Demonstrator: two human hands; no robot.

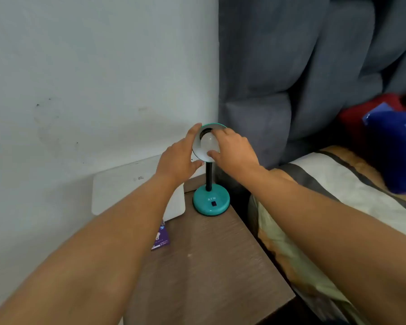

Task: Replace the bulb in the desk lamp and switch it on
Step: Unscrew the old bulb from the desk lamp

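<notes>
A small teal desk lamp stands at the far end of the bedside table, its round base [211, 204] bearing a dark switch [213, 203] and a black neck [208, 175] rising from it. The shade [197, 150] is tilted toward me, white inside. A white bulb [208, 142] sits in the socket inside the shade and is unlit. My left hand [179, 160] cups the shade's left rim. My right hand [233, 150] has its thumb and fingers closed around the bulb.
The brown wooden table [211, 266] runs toward me. A white flat device [136, 188] leans on the wall at the left, with a purple bulb box [161, 238] beside it under my forearm. A bed with a patterned cover [338, 195] and grey curtain [302, 66] lie right.
</notes>
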